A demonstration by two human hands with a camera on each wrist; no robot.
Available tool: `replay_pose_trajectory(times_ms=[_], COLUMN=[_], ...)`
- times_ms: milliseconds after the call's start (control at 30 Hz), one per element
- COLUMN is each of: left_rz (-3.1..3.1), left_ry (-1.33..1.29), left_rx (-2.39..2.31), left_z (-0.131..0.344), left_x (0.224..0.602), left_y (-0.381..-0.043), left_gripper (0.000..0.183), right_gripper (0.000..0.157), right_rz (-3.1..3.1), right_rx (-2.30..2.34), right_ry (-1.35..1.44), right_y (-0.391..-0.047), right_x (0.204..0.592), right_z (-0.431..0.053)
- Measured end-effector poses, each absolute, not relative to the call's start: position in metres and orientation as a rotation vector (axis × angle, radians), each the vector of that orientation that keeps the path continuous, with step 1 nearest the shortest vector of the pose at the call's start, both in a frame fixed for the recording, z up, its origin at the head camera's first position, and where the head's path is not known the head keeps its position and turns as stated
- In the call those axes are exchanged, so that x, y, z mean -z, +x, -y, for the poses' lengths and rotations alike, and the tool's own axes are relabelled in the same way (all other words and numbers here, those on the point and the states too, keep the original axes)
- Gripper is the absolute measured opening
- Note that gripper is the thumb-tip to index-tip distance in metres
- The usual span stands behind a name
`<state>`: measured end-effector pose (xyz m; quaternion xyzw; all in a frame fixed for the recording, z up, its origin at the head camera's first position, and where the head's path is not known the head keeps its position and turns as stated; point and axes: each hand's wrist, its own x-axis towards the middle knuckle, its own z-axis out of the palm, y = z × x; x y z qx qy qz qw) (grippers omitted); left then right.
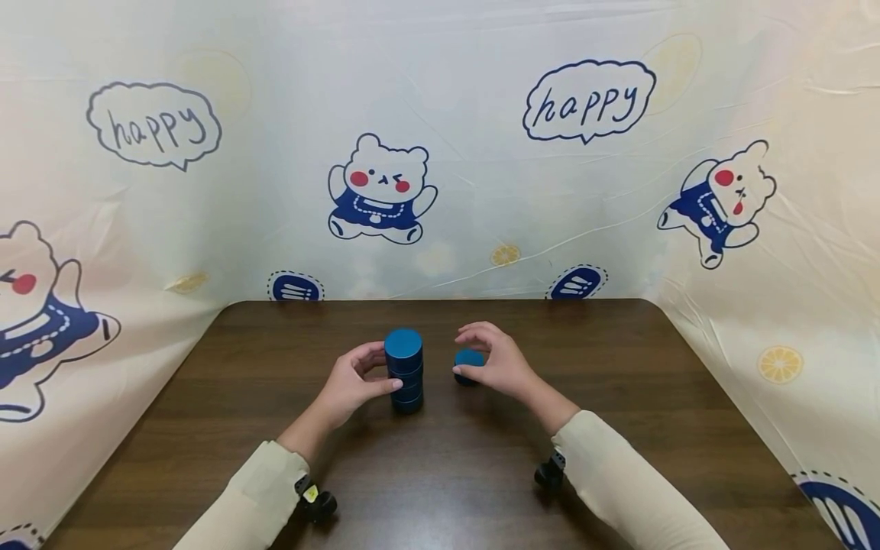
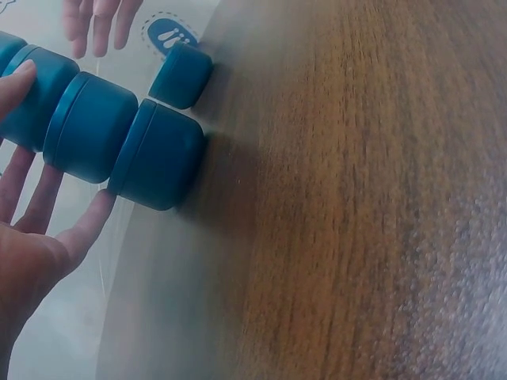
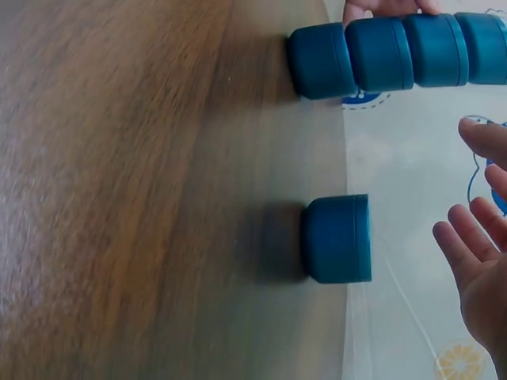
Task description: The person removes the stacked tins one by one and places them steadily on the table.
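Observation:
Several round blue lidded tins stand in an upright stack [image 1: 404, 347] near the middle of the table. My left hand [image 1: 354, 384] grips this stack from the left, with the thumb across its near side and the fingers behind. In the left wrist view, fingertips touch the lower tins of the stack [image 2: 91, 131]. A single blue tin [image 3: 337, 240] stands upright on the table to the right of the stack. Above it, my right hand [image 1: 502, 365] hovers with thumb and fingers spread apart, holding nothing; the right wrist view shows a gap between that hand [image 3: 483, 277] and the tin.
The brown wood-grain table [image 1: 440, 473] has rounded far corners. A pale cloth printed with cartoon bears [image 1: 381, 191] hangs behind it and along both sides. Small black cameras [image 1: 319, 504] are strapped to both wrists, below the light sleeves [image 1: 612, 458].

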<state>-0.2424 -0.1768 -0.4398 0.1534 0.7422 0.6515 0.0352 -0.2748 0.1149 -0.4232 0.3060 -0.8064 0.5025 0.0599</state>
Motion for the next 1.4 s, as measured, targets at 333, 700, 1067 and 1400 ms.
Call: replay_pose_trajectory(times_ms=[333, 700, 1067, 1400], left_rz=[-2.296, -2.300, -2.260, -2.274], left_ry=[0.459, 0.481, 0.470, 0.467], left_rx=[-1.992, -1.995, -2.017, -1.996], left_z=[0.176, 0.177, 0.179, 0.176], left_x=[0.439, 0.440, 0.443, 0.446], left_y=[-0.241, -0.241, -0.241, -0.241], left_gripper=[0.058, 0.056, 0.058, 0.058], right_gripper=[0.037, 0.045, 0.052, 0.049], right_rz=[2.431, 2.391, 2.369, 2.335], right_rx=[-1.477, -1.541, -1.576, -1.637], right_ry=[0.974, 1.058, 1.148, 1.148], right_y=[-0.268, -0.260, -0.264, -0.262], right_x=[0.410, 0.384, 0.385, 0.389], right_z=[-0.103, -0.089, -0.069, -0.058])
